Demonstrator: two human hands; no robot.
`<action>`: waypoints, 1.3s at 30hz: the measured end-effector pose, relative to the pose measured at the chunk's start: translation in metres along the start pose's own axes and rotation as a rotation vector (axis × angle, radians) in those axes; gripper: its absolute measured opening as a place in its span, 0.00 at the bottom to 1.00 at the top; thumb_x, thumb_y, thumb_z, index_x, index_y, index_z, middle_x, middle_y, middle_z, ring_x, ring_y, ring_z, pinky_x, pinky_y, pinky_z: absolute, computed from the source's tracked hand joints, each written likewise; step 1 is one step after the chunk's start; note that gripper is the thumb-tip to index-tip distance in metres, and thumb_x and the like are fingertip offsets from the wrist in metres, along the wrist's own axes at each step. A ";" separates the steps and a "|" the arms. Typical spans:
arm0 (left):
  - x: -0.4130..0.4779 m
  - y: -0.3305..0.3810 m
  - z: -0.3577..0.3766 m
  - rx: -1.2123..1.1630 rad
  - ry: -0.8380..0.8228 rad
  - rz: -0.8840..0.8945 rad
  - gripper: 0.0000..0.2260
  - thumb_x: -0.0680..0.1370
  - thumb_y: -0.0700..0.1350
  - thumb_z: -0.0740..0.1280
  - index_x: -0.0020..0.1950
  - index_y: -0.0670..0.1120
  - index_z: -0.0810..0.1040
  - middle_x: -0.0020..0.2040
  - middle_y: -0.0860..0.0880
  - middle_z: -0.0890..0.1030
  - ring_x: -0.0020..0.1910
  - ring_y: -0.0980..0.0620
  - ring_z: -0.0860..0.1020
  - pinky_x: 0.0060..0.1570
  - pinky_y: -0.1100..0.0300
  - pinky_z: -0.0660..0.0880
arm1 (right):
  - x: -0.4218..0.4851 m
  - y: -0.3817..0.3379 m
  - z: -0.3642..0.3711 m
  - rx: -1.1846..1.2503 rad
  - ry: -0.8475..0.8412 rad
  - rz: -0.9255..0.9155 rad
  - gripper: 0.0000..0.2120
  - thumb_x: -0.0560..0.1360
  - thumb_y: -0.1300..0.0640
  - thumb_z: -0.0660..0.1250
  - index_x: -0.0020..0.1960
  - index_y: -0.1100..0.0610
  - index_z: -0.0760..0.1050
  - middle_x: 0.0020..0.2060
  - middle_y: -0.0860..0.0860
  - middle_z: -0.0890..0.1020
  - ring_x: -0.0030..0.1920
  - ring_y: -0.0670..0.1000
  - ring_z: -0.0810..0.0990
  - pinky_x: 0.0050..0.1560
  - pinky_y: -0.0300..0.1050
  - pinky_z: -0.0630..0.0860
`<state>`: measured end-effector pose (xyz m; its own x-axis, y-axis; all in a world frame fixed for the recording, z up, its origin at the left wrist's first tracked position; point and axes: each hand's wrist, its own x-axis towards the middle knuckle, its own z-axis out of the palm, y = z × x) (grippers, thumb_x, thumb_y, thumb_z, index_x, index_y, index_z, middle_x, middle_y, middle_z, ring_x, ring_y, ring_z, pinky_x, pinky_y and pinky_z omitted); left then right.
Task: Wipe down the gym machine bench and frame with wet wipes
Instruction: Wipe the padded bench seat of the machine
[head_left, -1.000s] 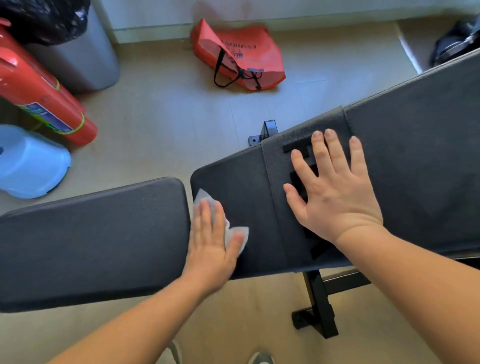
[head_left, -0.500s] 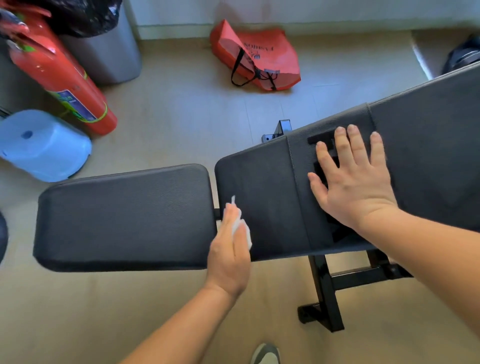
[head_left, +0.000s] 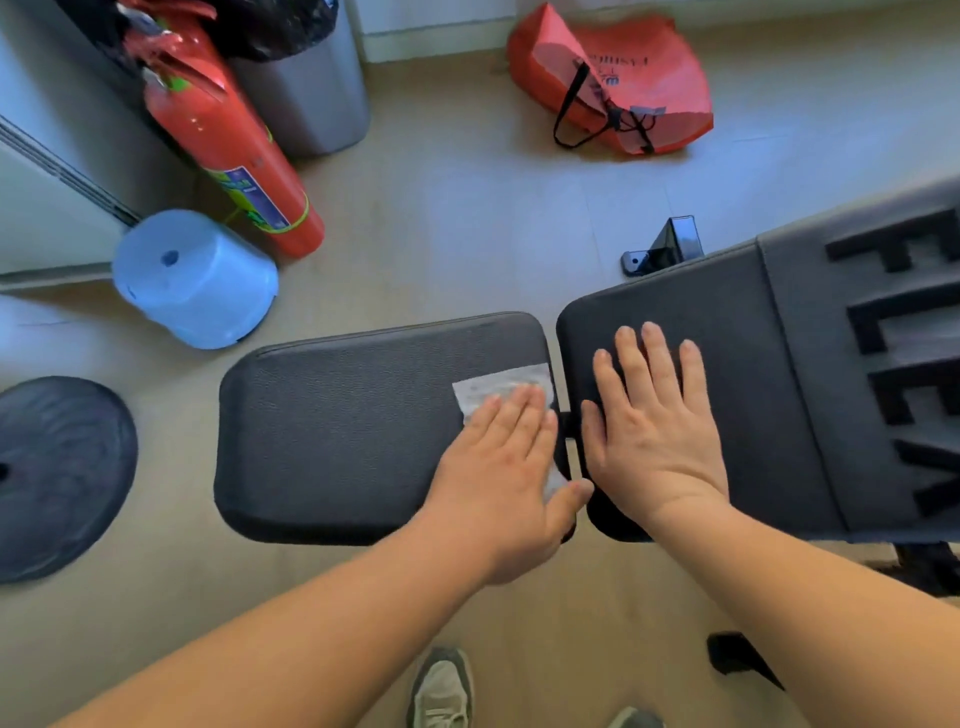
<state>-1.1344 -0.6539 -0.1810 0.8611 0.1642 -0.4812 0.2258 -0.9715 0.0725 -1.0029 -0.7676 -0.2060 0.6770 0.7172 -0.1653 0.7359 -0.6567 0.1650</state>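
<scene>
Left hand: fingers straight and together, palm down, pressing the wet wipe flat against the seat pad; nothing is clenched. The wipe lies at the right end of the seat pad, its far edge showing beyond the fingertips, one corner reaching the gap between the two pads. Right hand: flat, fingers spread, holding nothing, resting on the near end of the back pad, just beside the left hand across the gap. The back pad carries raised black lettering towards its right side. A black frame bracket shows on the floor beyond the back pad. Left of the bench: a dark weight plate, an upturned blue bucket, a red fire extinguisher leaning beside a grey bin. A red bag lies near the far wall. One grey shoe appears at the bottom edge
</scene>
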 end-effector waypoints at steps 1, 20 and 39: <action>0.014 -0.008 -0.005 0.051 0.021 0.003 0.33 0.83 0.63 0.40 0.83 0.46 0.38 0.82 0.45 0.33 0.80 0.47 0.31 0.79 0.46 0.34 | 0.001 -0.003 0.003 -0.030 0.003 -0.001 0.33 0.82 0.40 0.46 0.80 0.57 0.63 0.81 0.59 0.59 0.83 0.61 0.49 0.80 0.66 0.41; -0.100 -0.128 -0.028 0.165 0.152 -0.212 0.33 0.81 0.58 0.36 0.81 0.41 0.37 0.79 0.43 0.30 0.79 0.45 0.29 0.77 0.48 0.29 | 0.000 -0.005 0.001 -0.105 0.009 0.008 0.40 0.80 0.33 0.44 0.79 0.58 0.65 0.81 0.60 0.61 0.82 0.63 0.50 0.79 0.69 0.45; 0.068 -0.014 -0.015 0.168 0.023 -0.127 0.34 0.84 0.59 0.42 0.80 0.39 0.33 0.79 0.33 0.30 0.78 0.34 0.29 0.77 0.38 0.34 | 0.002 -0.008 0.014 -0.142 0.065 0.000 0.34 0.82 0.40 0.44 0.81 0.58 0.61 0.82 0.60 0.56 0.82 0.63 0.47 0.79 0.69 0.43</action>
<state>-1.0727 -0.6266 -0.2016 0.8411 0.2891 -0.4572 0.2558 -0.9573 -0.1349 -1.0070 -0.7641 -0.2209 0.6718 0.7336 -0.1029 0.7239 -0.6207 0.3012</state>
